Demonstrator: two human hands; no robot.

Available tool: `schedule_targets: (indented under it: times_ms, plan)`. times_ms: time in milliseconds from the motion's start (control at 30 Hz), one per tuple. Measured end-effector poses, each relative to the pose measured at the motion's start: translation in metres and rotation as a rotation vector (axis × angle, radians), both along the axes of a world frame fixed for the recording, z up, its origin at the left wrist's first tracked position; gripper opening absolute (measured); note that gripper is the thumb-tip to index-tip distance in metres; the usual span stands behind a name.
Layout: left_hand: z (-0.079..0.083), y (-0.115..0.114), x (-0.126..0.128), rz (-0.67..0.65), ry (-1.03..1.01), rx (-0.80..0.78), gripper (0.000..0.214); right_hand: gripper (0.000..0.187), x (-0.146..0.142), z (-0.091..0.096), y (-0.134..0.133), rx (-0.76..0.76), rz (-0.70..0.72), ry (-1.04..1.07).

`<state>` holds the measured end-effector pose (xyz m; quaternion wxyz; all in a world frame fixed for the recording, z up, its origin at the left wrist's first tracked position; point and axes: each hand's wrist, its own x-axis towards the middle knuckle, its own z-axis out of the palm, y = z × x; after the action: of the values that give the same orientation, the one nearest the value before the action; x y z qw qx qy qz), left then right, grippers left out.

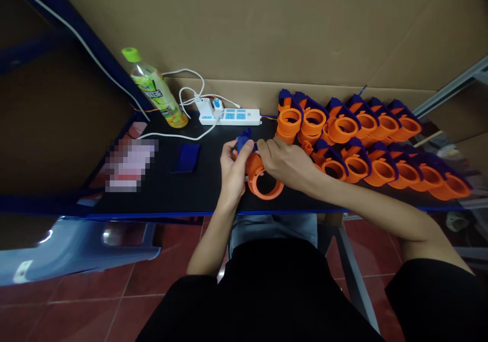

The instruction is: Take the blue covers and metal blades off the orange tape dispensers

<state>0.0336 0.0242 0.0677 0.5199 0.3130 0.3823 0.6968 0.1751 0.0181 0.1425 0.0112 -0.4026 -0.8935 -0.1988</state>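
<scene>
An orange plastic part with a round ring and a blue piece on its far end is held just over the black tabletop. My left hand wraps round its left side, thumb pressed on the blue piece. On its upper right, my right hand has its fingers curled close together. Whether a small item sits in those fingers is hidden. A flat dark blue piece lies on the tabletop left of my hands.
Rows of similar orange-and-blue parts stand at the right. Behind my hands lies a white power strip with plugs and cables. A green-capped drink bottle stands back left. Cardboard walls the rear. A blue plastic stool is below left.
</scene>
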Motion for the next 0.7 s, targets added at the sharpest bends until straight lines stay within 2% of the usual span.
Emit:
schedule_targets:
  times_ms: [167, 333, 433, 567, 700]
  plan:
    - [0.0, 0.004, -0.007, -0.044, -0.041, -0.043, 0.048, 0.045, -0.003, -0.001, 0.014, -0.103, 0.046, -0.075]
    - [0.005, 0.002, -0.015, -0.073, -0.045, 0.021, 0.045, 0.037, 0.002, 0.013, 0.04, -0.196, -0.089, 0.084]
    - [0.011, 0.003, -0.027, -0.057, -0.059, 0.039, 0.047, 0.043, 0.012, 0.016, 0.066, -0.221, -0.165, 0.15]
    - [0.018, 0.006, -0.044, -0.042, -0.09, 0.021, 0.048, 0.044, 0.008, 0.003, 0.107, -0.325, -0.213, 0.276]
    - [0.028, -0.011, -0.044, -0.204, -0.111, 0.025, 0.049, 0.028, -0.032, -0.017, 0.142, -0.471, -0.21, 0.447]
